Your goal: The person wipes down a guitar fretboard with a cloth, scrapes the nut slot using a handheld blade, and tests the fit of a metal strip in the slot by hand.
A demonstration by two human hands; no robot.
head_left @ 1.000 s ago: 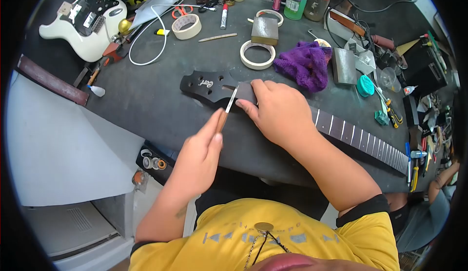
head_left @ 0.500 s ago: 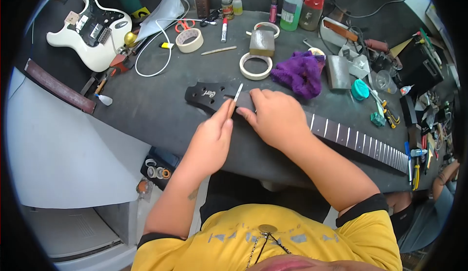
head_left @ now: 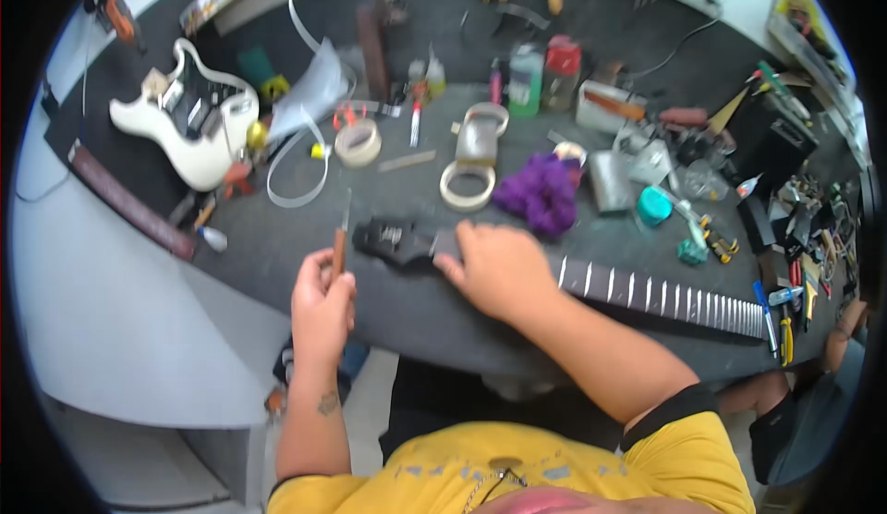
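My left hand (head_left: pixel 323 303) is closed round the wooden handle of a thin-bladed tool (head_left: pixel 340 248), held upright left of the black headstock (head_left: pixel 393 238). The dark guitar neck (head_left: pixel 647 294) with pale frets lies across the bench. Over its headstock end rests my right hand (head_left: pixel 499 269), gripping the neck, thumb at the near edge and fingers over the top. The palm hides part of the fretboard. Just beyond that hand is a purple cloth (head_left: pixel 540 195).
A white guitar body (head_left: pixel 199 116) lies at the back left. Tape rolls (head_left: pixel 467 187), a metal block (head_left: pixel 477 141), a marker (head_left: pixel 415 124) and bottles (head_left: pixel 525 79) stand behind the neck. Pliers (head_left: pixel 719 238) and loose tools lie right. Another person's leg (head_left: pixel 753 394) shows at lower right.
My left hand has drawn the tool away from the headstock, to the left, and turned it upright. My right hand stays on the neck. The view has tilted up, so the bench sits lower.
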